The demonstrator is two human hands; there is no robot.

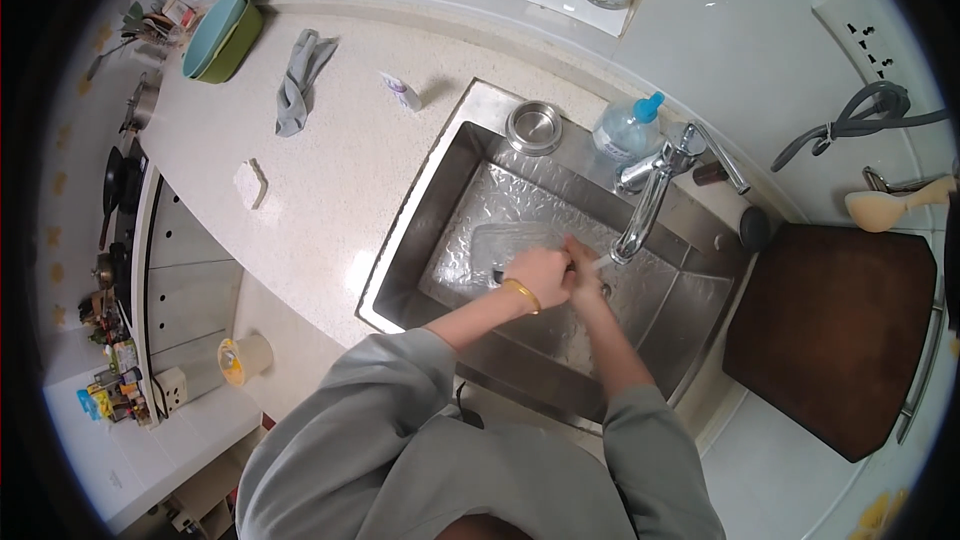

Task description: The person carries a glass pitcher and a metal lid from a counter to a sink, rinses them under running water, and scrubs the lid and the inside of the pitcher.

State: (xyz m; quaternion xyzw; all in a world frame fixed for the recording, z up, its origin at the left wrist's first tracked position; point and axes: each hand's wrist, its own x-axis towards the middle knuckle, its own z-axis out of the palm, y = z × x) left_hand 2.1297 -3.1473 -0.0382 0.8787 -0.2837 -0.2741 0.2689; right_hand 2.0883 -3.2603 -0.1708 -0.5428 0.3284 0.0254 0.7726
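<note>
Both hands meet over a stainless steel sink point(420, 232), just beside the spout of the chrome faucet point(652, 202), from which water runs. My left hand point(538, 275), with a gold bracelet point(523, 295) at the wrist, is curled, and a dark end of something pokes out at its left side. My right hand point(586, 270) is blurred and presses against it. What lies between the hands is hidden. Beneath them, a clear plastic container point(506, 240) rests in the sink.
A pump bottle point(626, 131) and a steel strainer cup point(534, 127) stand on the sink's back ledge. The counter holds a small tube point(401, 93), a grey cloth point(301, 82), a white sponge piece point(250, 184) and stacked basins point(223, 37). A brown cutting board point(832, 337) is at right.
</note>
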